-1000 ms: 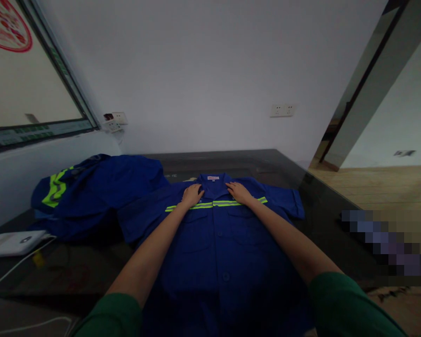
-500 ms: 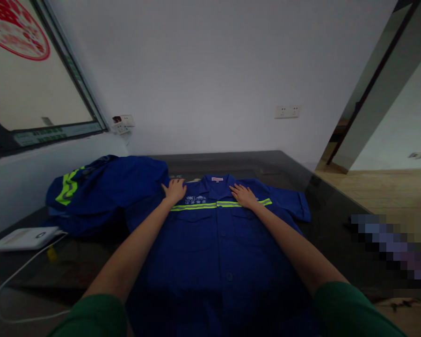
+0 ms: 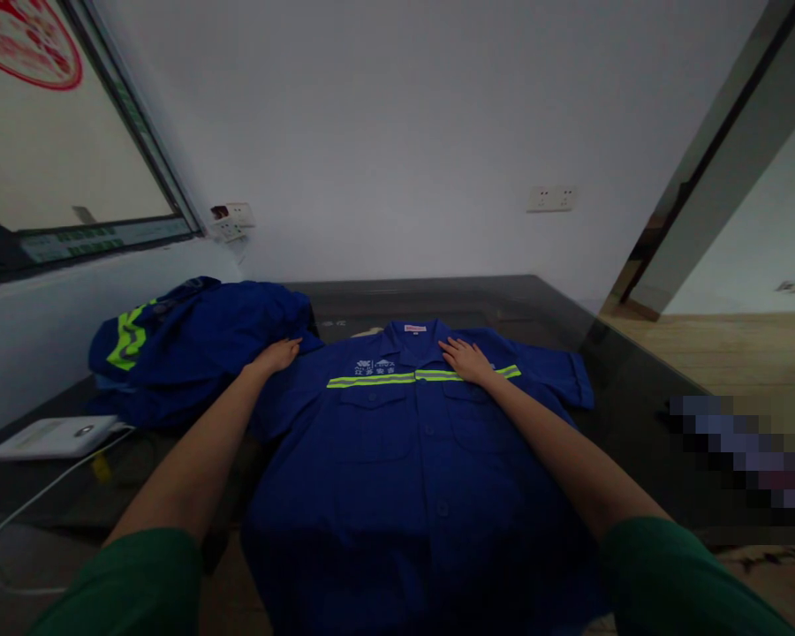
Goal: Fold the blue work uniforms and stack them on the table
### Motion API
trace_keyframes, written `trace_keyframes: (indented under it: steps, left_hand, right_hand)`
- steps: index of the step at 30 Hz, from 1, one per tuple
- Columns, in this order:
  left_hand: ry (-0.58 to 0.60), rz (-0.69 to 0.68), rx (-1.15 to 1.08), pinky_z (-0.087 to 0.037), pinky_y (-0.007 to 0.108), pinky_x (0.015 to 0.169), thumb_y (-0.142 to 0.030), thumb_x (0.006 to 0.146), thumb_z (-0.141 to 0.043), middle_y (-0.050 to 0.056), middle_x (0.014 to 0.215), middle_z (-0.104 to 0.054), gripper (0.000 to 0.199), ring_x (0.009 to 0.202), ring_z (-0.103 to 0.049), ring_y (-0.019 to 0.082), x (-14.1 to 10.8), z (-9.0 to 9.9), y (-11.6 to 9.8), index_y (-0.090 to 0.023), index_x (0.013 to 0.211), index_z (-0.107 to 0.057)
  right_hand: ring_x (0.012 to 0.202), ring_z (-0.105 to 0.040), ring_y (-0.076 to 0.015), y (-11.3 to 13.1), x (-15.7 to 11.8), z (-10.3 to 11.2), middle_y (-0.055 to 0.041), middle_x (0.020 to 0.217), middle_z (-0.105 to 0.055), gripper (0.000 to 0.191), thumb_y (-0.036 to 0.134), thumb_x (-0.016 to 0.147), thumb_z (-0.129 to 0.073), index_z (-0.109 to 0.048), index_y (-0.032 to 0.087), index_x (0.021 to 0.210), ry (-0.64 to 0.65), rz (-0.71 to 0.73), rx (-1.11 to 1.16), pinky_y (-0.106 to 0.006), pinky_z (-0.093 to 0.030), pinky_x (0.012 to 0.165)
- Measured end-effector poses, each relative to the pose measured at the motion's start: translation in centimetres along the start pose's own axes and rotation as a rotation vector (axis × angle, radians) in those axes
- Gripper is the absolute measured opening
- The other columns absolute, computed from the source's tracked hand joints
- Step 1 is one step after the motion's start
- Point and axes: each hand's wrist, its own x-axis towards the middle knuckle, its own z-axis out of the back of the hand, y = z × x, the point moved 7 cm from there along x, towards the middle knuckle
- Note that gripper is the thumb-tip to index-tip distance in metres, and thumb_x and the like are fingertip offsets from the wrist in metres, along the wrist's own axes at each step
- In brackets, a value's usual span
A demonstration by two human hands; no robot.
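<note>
Shirt (image 3: 371,433) lies front up before us in the head view, collar (image 3: 429,343) toward the wall (image 3: 397,132), its lower part running past the near edge of the table (image 3: 636,450). Behind the collar we see a strip of tabletop reaching the wall; on the right a wider stretch lies between the cuffed sleeve (image 3: 566,380) and the slanting table edge. On the left we have less room: a heap (image 3: 218,340) of blue cloth sits against the other sleeve (image 3: 283,406), with a white device (image 3: 56,437) and its cable (image 3: 46,491) nearer us. Both our arms reach forward, set wide. Our right hand (image 3: 467,360) rests palm down beside the collar, flat, fingers slightly apart. Our left hand (image 3: 276,356) is at the left sleeve, by the heap, fingers together; we cannot tell whether they pinch cloth.
</note>
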Motion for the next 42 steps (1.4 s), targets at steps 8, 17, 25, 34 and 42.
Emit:
trace_keyframes:
  steps: [8,17,25,34,42]
  left_hand:
    - [-0.139,-0.075,-0.076,-0.033,0.031,0.109,-0.036,0.086,-0.048,0.011,0.145,-0.045,0.057,0.133,-0.044,0.022,-1.8,1.2,3.8,-0.014,0.139,-0.047]
    - [-0.214,-0.220,-0.227,-0.029,0.052,0.111,-0.030,0.094,-0.037,0.006,0.139,-0.053,0.041,0.130,-0.045,0.024,-4.8,1.9,-8.7,-0.024,0.130,-0.055]
    - [0.027,-0.169,-0.147,-0.014,0.065,0.110,-0.061,0.094,-0.024,0.000,0.158,-0.019,0.060,0.145,-0.015,0.031,-7.8,-3.9,-10.4,-0.038,0.149,-0.025]
    - [0.029,-0.029,-0.116,-0.013,0.057,0.114,-0.059,0.094,-0.019,0.005,0.158,-0.018,0.063,0.145,-0.016,0.026,-5.1,-3.9,-3.9,-0.031,0.151,-0.023]
    - [0.000,0.048,-0.097,-0.023,0.064,0.107,-0.059,0.094,-0.024,0.010,0.155,-0.025,0.062,0.142,-0.025,0.033,-5.3,-3.8,-3.3,-0.031,0.149,-0.028]
  right_hand:
    - [0.140,-0.030,-0.0289,0.1,-0.2,0.3,-0.0080,0.153,-0.033,0.049,0.037,0.099,-0.029,-0.037,0.025,0.147,-0.036,0.022,0.007,-0.055,-0.027,0.110]
    - [0.138,-0.032,-0.0263,0.4,-0.9,2.2,-0.0094,0.151,-0.037,0.047,0.035,0.099,-0.032,-0.043,0.022,0.143,-0.141,0.008,-0.003,-0.050,-0.029,0.110]
    - [0.137,-0.032,-0.0358,-8.2,-5.3,3.9,-0.0074,0.151,-0.037,0.052,0.051,0.096,-0.032,-0.044,0.029,0.142,-0.079,-0.229,-0.055,-0.064,-0.031,0.103]
    - [0.142,-0.022,-0.0342,-12.4,-7.2,1.1,-0.0052,0.156,-0.024,0.070,0.063,0.093,-0.027,-0.009,0.032,0.153,-0.020,-0.272,0.036,-0.063,-0.019,0.110]
    - [0.142,-0.018,-0.0388,-13.6,-7.5,1.2,-0.0031,0.158,-0.019,0.051,0.049,0.098,-0.026,-0.034,0.037,0.147,0.066,-0.351,-0.021,-0.069,-0.019,0.105]
